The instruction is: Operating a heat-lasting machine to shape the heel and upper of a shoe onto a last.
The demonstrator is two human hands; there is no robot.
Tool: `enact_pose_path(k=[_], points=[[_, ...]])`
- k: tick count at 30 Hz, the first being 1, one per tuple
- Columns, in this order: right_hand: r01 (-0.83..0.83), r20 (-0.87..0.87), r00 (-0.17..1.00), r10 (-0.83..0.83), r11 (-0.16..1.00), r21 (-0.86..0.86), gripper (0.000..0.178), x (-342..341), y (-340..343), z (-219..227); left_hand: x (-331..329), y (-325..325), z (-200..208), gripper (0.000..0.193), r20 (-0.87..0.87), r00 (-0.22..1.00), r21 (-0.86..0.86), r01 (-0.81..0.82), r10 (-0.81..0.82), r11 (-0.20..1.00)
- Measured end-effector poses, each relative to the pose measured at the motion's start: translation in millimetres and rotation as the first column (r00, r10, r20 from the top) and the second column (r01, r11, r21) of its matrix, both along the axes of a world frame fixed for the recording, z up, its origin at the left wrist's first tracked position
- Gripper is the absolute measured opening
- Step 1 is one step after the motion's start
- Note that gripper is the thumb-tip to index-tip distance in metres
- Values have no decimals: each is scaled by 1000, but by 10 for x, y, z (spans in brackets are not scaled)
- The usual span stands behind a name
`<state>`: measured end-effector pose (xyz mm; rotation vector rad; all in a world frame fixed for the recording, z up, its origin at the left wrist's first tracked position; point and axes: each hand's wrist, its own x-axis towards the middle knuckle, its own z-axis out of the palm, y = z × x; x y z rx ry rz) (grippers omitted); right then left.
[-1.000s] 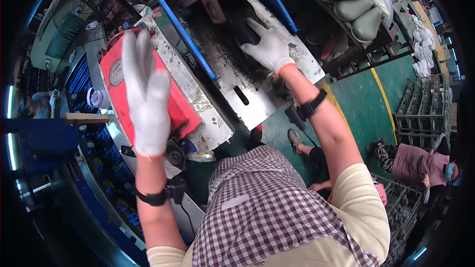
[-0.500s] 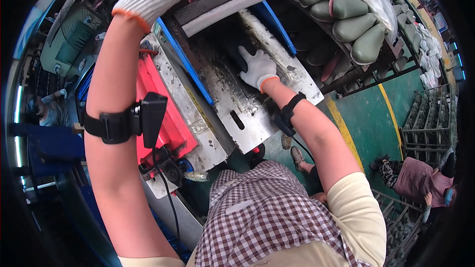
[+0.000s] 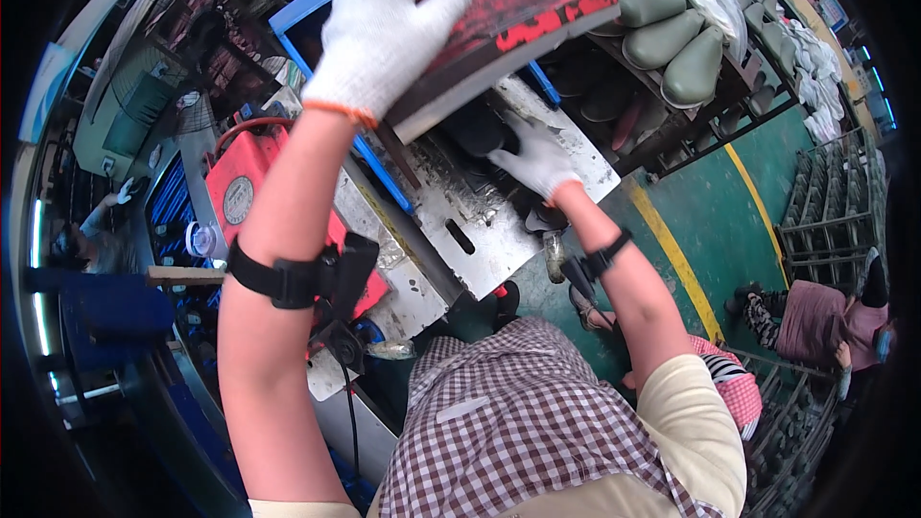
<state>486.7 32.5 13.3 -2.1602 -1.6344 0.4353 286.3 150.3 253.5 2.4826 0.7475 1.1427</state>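
Note:
My left hand (image 3: pixel 379 38), in a white knit glove with an orange cuff, is at the top on a heavy red and black lid (image 3: pixel 542 14). Its thumb lies along the red face; the fingertips run toward the picture's upper edge and are partly hidden. Below the lid, my right hand (image 3: pixel 542 161), gloved too, reaches over a worn metal bed (image 3: pixel 499 249). The thumb is apart from the fingers, which are smeared by motion. A dark rounded piece, like a shoe sole (image 3: pixel 477 129), lies beside its fingertips, half in the lid's shadow.
Grey-green boot-shaped forms (image 3: pixel 693 67) crowd a rack at the upper right. A red machine housing with a dial (image 3: pixel 238 200) stands left of the bed. Another person (image 3: pixel 825 321) is at the right, near metal racks (image 3: pixel 830 201). Yellow lines (image 3: pixel 681 264) mark the green floor.
My left hand has come down and right onto the lid, showing more of its red face. My right hand has shifted right, off the dark piece it lay on. The view has shifted too.

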Motion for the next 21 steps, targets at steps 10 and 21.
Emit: enact_pose_path(k=[10, 21], points=[[486, -800, 289, -526, 800, -351, 26, -51, -1989, -692, 204, -758, -1206, 53, 80, 996, 269, -69, 49, 961], [73, -826, -374, -421, 875, -479, 42, -162, -2220, -591, 311, -1068, -2483, 58, -32, 999, 301, 29, -21, 953]])
